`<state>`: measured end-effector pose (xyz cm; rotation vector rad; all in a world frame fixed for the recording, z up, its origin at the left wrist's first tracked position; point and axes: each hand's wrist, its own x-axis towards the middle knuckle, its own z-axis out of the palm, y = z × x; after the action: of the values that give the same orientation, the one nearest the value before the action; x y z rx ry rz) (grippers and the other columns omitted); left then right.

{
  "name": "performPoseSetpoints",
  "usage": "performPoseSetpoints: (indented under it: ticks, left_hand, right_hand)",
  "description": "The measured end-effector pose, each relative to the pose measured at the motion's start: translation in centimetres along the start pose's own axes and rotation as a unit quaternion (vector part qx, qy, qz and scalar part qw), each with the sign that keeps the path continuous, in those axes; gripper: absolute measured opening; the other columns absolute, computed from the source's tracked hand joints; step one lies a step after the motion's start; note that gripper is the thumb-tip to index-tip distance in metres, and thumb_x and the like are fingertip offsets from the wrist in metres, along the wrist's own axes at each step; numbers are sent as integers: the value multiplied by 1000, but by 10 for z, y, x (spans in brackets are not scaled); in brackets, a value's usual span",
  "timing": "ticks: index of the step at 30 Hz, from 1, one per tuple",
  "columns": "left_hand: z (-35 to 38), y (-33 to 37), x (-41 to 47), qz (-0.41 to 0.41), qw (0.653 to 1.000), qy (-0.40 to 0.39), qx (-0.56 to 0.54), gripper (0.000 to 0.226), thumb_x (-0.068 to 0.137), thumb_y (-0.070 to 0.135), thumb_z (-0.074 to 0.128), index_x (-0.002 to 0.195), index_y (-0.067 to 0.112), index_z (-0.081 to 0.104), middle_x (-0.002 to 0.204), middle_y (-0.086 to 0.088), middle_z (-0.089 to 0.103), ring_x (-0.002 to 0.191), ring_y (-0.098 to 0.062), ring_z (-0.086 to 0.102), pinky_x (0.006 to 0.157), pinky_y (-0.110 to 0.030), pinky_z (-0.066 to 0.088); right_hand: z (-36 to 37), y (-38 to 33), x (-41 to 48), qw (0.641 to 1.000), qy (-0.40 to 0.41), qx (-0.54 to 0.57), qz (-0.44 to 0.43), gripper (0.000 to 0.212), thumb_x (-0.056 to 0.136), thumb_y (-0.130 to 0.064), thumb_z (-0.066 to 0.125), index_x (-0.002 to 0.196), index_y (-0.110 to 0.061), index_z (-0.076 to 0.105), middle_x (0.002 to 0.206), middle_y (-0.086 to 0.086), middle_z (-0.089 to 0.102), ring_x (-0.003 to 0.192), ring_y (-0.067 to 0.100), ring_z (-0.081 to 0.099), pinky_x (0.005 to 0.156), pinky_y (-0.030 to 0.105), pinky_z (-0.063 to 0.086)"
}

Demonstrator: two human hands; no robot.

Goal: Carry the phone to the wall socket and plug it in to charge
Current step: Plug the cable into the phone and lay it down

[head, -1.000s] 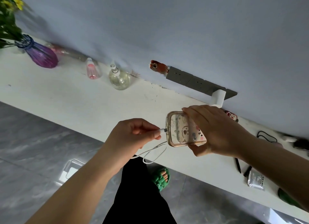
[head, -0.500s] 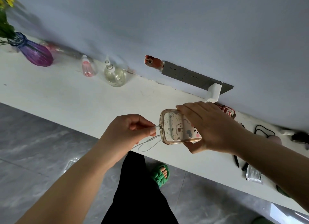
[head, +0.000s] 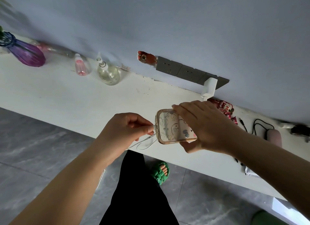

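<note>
My right hand (head: 206, 125) grips a phone (head: 172, 129) in a clear cartoon-printed case, its back facing up, just above the white shelf (head: 70, 97). My left hand (head: 127, 129) pinches the white connector of a thin white cable (head: 146, 143) at the phone's left end; the tip sits at the port. The cable loops down below the phone. On the wall behind, a row of grey sockets (head: 182, 71) carries a white charger block (head: 208, 88) plugged in at its right end.
Along the shelf stand a purple vase (head: 25, 52), a small pink bottle (head: 80, 67) and a clear pump bottle (head: 108, 73). To the right lie a red snack packet (head: 224, 108), black cords (head: 260, 125) and a pink object (head: 273, 137). Grey tiled floor below.
The connector in my left hand has come up against the phone's left end. Both hands shifted slightly left, and the view drifted a little.
</note>
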<state>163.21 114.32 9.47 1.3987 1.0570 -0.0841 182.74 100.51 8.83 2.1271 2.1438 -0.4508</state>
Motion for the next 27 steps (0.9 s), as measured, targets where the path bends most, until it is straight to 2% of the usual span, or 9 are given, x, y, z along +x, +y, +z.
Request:
performPoseSetpoints:
  ticks: [13,15,17,19,20,22,24,25,27]
  left_hand:
    - [8,-3,10,2,1000,1,14,7,79,12,72,81,17,77,71,4,78,50,5,58,47,-8,40]
    - [5,-3,16,2,999,-15,47,7,79,21,73,86,23,74,83,6,78,66,5,64,61,-16,44]
    - [1,0,25,43,985,-30,164,40,73,44,74,110,33,65,114,22,66,98,7,60,76,-15,41]
    - [3,8,31,81,956,-121,256,91,53,70,69,135,46,40,133,36,34,121,11,38,89,-11,31]
    - [7,12,34,81,941,-183,273,103,46,75,68,139,49,32,133,38,27,125,13,29,94,-9,27]
    - [13,16,42,62,905,-283,310,94,48,75,71,133,47,41,136,37,37,128,11,35,103,-14,31]
    - [14,18,53,40,884,-325,334,70,57,71,70,117,39,57,120,16,65,115,-6,57,100,-29,42]
    - [12,19,59,34,880,-333,339,65,58,73,65,112,38,63,107,8,70,104,-12,62,93,-31,44]
    - [4,19,68,0,881,-349,321,69,56,82,55,103,34,70,89,4,73,87,-13,65,81,-23,42]
  right_hand:
    - [12,5,0,999,28,15,-13,102,51,-60,80,131,-4,49,117,14,66,96,33,64,76,47,53]
    - [19,5,2,999,-5,54,1,100,57,-63,73,135,-8,44,123,10,62,101,29,61,81,44,51]
    - [25,3,3,987,-70,138,37,96,60,-66,66,139,-20,39,124,0,58,104,20,55,85,33,47]
    - [28,6,6,959,-142,234,73,85,59,-65,67,132,-31,42,112,-11,57,98,12,54,77,22,43]
    - [26,9,8,940,-177,279,84,78,60,-64,68,128,-33,45,105,-15,57,94,9,55,73,19,42]
    - [20,15,13,897,-245,356,96,70,67,-62,67,127,-31,51,101,-18,58,94,7,57,76,21,44]
    - [17,21,18,845,-297,433,104,60,76,-58,62,125,-25,59,109,-12,65,100,15,62,89,35,49]
    - [18,23,20,805,-315,491,112,53,80,-54,59,121,-22,63,111,-4,69,101,21,65,92,43,51]
    - [21,29,22,681,-360,622,137,46,87,-48,56,119,-15,64,116,7,70,105,30,67,92,50,53]
